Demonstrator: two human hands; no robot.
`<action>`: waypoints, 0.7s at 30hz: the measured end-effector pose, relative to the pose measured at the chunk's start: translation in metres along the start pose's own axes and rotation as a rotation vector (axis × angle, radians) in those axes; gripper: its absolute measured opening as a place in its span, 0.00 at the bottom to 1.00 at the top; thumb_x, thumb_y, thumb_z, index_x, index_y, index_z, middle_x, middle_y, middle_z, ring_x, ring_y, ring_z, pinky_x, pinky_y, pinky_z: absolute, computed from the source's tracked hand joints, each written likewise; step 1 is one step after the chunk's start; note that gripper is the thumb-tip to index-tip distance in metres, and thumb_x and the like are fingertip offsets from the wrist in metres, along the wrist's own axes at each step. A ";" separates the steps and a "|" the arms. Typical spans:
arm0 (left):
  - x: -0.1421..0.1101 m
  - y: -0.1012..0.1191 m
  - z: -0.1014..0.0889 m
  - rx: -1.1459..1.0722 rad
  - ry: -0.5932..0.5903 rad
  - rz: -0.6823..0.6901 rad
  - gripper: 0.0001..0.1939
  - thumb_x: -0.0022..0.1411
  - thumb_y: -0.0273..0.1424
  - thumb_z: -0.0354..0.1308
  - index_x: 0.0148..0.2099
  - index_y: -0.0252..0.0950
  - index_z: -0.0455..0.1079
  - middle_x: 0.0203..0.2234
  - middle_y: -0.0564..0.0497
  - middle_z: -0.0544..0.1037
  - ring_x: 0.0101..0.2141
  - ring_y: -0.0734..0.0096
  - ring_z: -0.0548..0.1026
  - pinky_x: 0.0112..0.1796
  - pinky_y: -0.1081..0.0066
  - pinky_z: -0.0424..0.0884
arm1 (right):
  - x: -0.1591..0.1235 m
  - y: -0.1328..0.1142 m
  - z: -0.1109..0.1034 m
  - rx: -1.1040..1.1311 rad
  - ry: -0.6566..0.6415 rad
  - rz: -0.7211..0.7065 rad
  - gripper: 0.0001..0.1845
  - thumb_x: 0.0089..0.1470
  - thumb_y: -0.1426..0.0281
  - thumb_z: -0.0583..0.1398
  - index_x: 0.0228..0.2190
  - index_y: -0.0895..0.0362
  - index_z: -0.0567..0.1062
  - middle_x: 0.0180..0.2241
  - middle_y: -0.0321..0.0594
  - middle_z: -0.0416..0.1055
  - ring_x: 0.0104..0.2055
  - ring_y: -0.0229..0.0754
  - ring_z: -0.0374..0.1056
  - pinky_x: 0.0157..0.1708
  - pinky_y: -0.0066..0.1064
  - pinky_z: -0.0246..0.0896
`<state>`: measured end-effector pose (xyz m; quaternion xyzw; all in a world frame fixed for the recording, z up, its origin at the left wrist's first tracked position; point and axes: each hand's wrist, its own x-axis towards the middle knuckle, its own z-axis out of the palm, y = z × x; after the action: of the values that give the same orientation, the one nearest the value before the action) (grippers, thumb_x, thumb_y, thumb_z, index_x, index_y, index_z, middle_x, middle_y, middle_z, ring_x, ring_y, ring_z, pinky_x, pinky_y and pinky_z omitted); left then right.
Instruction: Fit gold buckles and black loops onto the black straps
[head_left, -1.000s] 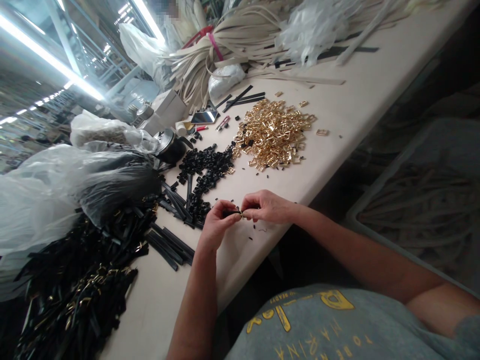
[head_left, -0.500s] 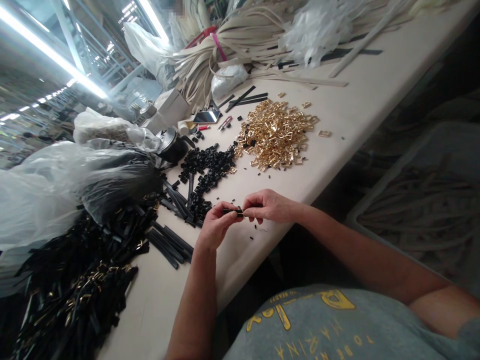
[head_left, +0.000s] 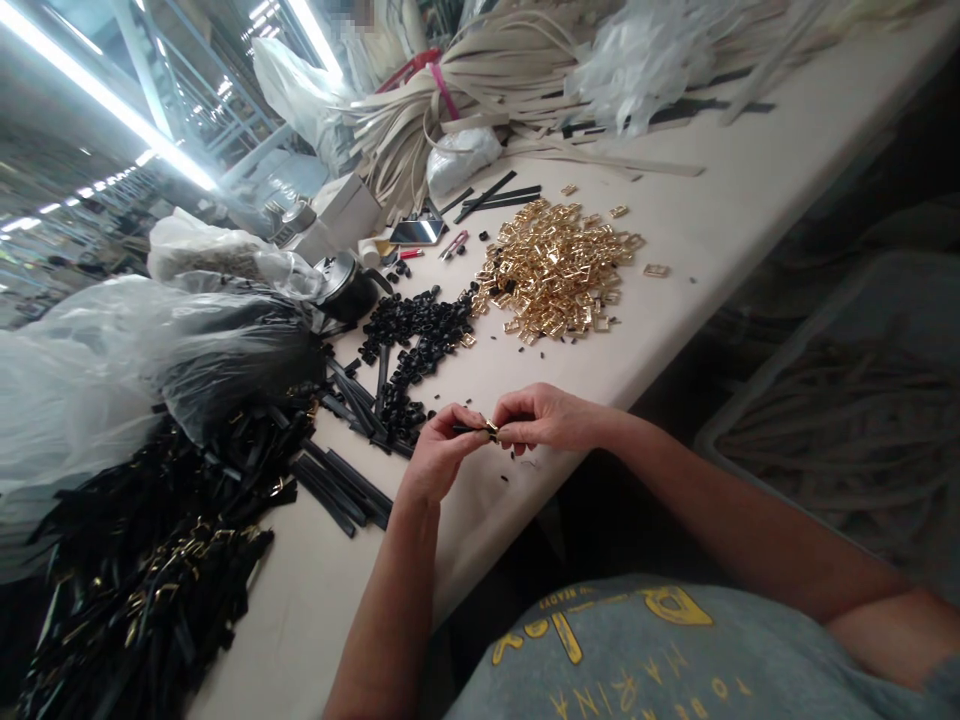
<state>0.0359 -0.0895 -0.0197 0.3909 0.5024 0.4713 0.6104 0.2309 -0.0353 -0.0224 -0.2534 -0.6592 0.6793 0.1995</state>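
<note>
My left hand [head_left: 441,452] and my right hand [head_left: 546,417] meet over the near edge of the beige table [head_left: 697,230]. Both are closed in a pinch around a thin black strap [head_left: 469,429] with a small gold buckle [head_left: 492,431] at its end. The left fingers grip the strap, the right fingers press on the buckle. A pile of gold buckles [head_left: 559,268] lies beyond my hands. To its left sits a heap of small black loops [head_left: 416,335]. Loose black straps [head_left: 341,480] lie left of my left hand.
A big heap of black straps with gold buckles [head_left: 142,590] fills the near left. Clear plastic bags [head_left: 127,360] lie behind it. Cream straps [head_left: 450,100], a phone [head_left: 416,232], a round tin [head_left: 341,285] and boxes stand at the back. A grey bin [head_left: 847,420] is right of the table.
My hands stay together on the strap and buckle, with only small finger shifts. The view has drifted slightly.
</note>
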 end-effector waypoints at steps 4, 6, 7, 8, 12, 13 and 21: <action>0.006 -0.006 0.002 0.164 0.148 0.148 0.13 0.43 0.32 0.72 0.29 0.35 0.72 0.24 0.54 0.74 0.27 0.76 0.71 0.32 0.74 0.68 | 0.005 0.002 0.006 -0.145 0.152 -0.037 0.06 0.51 0.68 0.60 0.29 0.59 0.73 0.24 0.34 0.71 0.26 0.36 0.70 0.27 0.25 0.62; 0.008 -0.009 0.003 0.224 0.234 0.229 0.12 0.45 0.33 0.71 0.30 0.35 0.72 0.24 0.54 0.74 0.27 0.75 0.70 0.31 0.74 0.67 | 0.010 0.002 0.008 -0.205 0.221 -0.059 0.06 0.52 0.68 0.59 0.28 0.59 0.72 0.23 0.34 0.71 0.25 0.36 0.69 0.27 0.25 0.62; 0.009 -0.009 0.004 0.244 0.268 0.268 0.12 0.45 0.33 0.71 0.31 0.35 0.73 0.24 0.54 0.74 0.27 0.75 0.70 0.30 0.74 0.67 | 0.012 0.002 0.009 -0.223 0.251 -0.066 0.06 0.52 0.68 0.59 0.28 0.59 0.72 0.23 0.35 0.71 0.25 0.36 0.69 0.27 0.26 0.61; 0.009 -0.009 0.004 0.253 0.289 0.297 0.12 0.46 0.33 0.71 0.31 0.35 0.73 0.24 0.54 0.74 0.27 0.75 0.71 0.30 0.74 0.67 | 0.015 0.001 0.009 -0.234 0.277 -0.073 0.06 0.52 0.68 0.59 0.28 0.59 0.72 0.23 0.35 0.71 0.25 0.36 0.69 0.27 0.26 0.61; 0.006 -0.006 0.002 0.110 0.237 0.264 0.17 0.52 0.43 0.67 0.36 0.34 0.75 0.28 0.49 0.78 0.29 0.72 0.74 0.34 0.71 0.71 | 0.023 -0.001 0.010 -0.246 0.335 -0.098 0.10 0.53 0.64 0.59 0.28 0.58 0.73 0.23 0.35 0.71 0.23 0.35 0.66 0.25 0.26 0.60; 0.005 -0.005 0.001 0.036 0.213 0.232 0.21 0.54 0.48 0.64 0.37 0.33 0.76 0.30 0.47 0.79 0.29 0.70 0.76 0.35 0.69 0.72 | 0.023 -0.002 0.009 -0.239 0.342 -0.100 0.11 0.54 0.63 0.59 0.28 0.58 0.73 0.23 0.35 0.71 0.22 0.35 0.66 0.25 0.26 0.60; 0.001 0.003 -0.002 -0.031 0.074 0.092 0.23 0.45 0.36 0.72 0.45 0.37 0.73 0.36 0.50 0.77 0.30 0.74 0.75 0.29 0.75 0.71 | 0.019 -0.021 0.000 -0.389 0.165 -0.100 0.08 0.55 0.66 0.60 0.28 0.58 0.74 0.22 0.35 0.71 0.23 0.34 0.65 0.26 0.25 0.56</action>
<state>0.0333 -0.0879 -0.0178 0.3863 0.4987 0.5209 0.5751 0.2146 -0.0232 -0.0032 -0.3090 -0.7710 0.5055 0.2335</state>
